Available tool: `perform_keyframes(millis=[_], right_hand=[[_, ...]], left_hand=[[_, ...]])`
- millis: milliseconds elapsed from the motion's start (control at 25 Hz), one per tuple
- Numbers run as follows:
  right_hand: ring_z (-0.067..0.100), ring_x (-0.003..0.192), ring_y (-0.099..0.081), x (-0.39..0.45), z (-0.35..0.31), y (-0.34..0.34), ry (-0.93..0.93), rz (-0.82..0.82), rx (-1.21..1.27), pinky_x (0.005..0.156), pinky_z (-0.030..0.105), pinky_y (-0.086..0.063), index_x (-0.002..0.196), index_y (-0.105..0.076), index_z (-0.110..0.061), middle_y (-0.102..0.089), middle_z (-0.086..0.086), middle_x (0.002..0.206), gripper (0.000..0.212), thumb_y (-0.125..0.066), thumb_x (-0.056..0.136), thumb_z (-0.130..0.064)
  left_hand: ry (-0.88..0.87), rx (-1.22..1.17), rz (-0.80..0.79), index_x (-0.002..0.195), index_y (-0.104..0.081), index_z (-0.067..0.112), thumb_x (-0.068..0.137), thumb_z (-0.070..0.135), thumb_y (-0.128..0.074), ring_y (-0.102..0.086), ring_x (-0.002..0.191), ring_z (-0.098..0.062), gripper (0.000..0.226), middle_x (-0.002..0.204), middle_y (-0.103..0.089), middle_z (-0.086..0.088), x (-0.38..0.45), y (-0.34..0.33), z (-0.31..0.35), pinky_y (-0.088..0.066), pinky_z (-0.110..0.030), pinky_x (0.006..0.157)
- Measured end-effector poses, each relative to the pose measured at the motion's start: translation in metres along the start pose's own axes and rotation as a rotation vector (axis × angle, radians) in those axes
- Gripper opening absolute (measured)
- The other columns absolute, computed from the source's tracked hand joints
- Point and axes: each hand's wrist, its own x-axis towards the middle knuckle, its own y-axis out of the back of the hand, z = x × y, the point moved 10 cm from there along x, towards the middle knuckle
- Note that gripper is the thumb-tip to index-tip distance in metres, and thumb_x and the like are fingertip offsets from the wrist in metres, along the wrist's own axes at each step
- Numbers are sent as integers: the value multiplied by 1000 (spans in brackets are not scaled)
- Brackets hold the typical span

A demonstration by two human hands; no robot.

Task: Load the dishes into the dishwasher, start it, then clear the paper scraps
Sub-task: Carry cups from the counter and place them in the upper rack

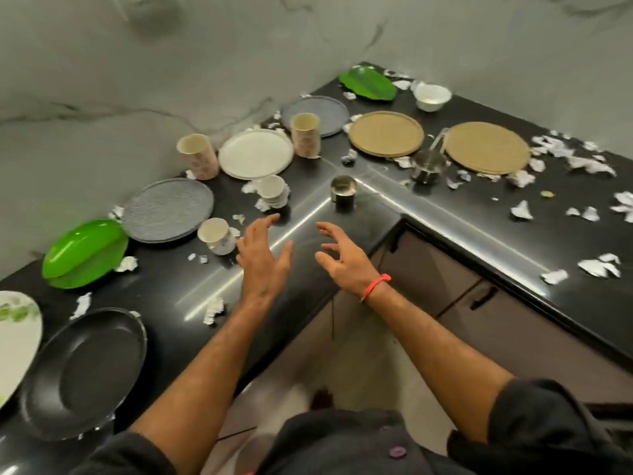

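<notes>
**Operator:** Neither grip had anything in it. My left hand [263, 255] hovered with its fingers spread and relaxed, and my right hand [342, 255] hung beside it, fingers loosely curved, nothing between them. Both sat over the bare corner of the black tabletop [308, 214].

**Colleague:** And the dishes?

**Operator:** All out on the tabletop. From my left hand, the small white cup [217, 234] lay at nine o'clock, just beside it; the stacked little cups [272, 192] at twelve. The steel tumbler [343, 193] stood at twelve from my right hand. Farther off ran the grey plates [168, 209], the white plate [256, 153], two tan plates [385, 138], green leaf-shaped trays [84, 253] and a dark pan [84, 371] at about eight o'clock.

**Colleague:** What worried you?

**Operator:** The small white cup looked tilted, so I judged a careless sweep of the left hand could roll it. Paper scraps [579, 159] lay against and perhaps under several rims; lifting a plate might drag some along or scatter them to the floor. The pan overhung the near edge, I thought, and an elbow could tip it.

**Colleague:** What couldn't you see?

**Operator:** No dishwasher anywhere in view; only cabinet fronts [462, 296] below. The flowered plate [17, 337] was cut off at the left edge. The second steel vessel [426, 169] was blurred, its contents unclear.
</notes>
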Motion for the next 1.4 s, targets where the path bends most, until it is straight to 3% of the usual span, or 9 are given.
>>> perform_keyframes(millis=[160,280,360,520,680,840,920,1120,1400], right_hand=[[16,126,-54,39,-3,-36,-7,-89,30,104,31,-47,144,-36,-34,-43,0,147,55,-57,96,-15],[13,121,-57,51,2,-44,-10,-118,13,101,29,-49,144,-37,-36,-46,-3,144,55,-58,96,-18],[9,116,-60,57,6,-42,-20,-115,12,98,27,-50,143,-37,-39,-50,-5,140,55,-58,95,-20],[5,104,-65,57,18,-34,-38,-91,9,84,20,-50,139,-38,-45,-55,-9,133,54,-58,94,-23],[8,103,-66,43,19,-18,-30,-64,70,86,29,-55,138,-37,-49,-54,-11,131,56,-63,91,-34],[6,116,-59,2,13,16,19,-37,-8,97,27,-52,145,-31,-46,-48,-12,141,77,-74,80,-50],[4,126,-52,-32,16,55,61,82,-71,107,22,-42,147,-35,-32,-50,-10,141,83,-78,78,-49],[4,119,-57,-166,59,167,-52,468,-121,101,18,-45,133,-51,-26,-59,-14,128,74,-84,71,-49],[3,113,-58,-404,146,252,-270,991,-49,94,16,-46,126,-49,-34,-60,-10,123,75,-87,63,-50]], left_hand=[[355,229,119,152,-31,27,77,46,-81,-26,142,-39,92,162,-19,-9,35,43,-82,-28,-59,112],[457,176,69,157,-19,20,76,47,-84,-25,147,-40,108,164,-19,-14,47,40,-129,-24,-58,115],[435,76,59,158,-19,17,79,39,-83,-33,145,-35,104,160,-34,-12,55,33,-147,-24,-54,117],[381,-84,117,148,-40,14,80,27,-85,-49,134,-27,83,145,-52,-9,54,35,-155,-37,-38,115],[132,-189,124,133,-46,18,75,34,-89,-55,115,-14,74,128,-53,-1,43,24,-93,-46,-25,100],[-159,-344,-259,130,-43,24,73,43,-88,-57,112,2,75,125,-54,-1,5,-54,15,-45,-9,89],[-273,-395,-426,133,-47,18,73,40,-90,-60,114,-3,77,126,-57,-3,-23,-94,65,-48,-14,91],[-512,-396,-802,140,-51,18,75,31,-88,-59,120,-10,76,132,-59,2,-115,-187,172,-54,-36,99],[-715,-367,-1365,156,-29,25,81,35,-83,-45,139,-9,93,151,-45,7,-321,-287,303,-42,-39,116]])
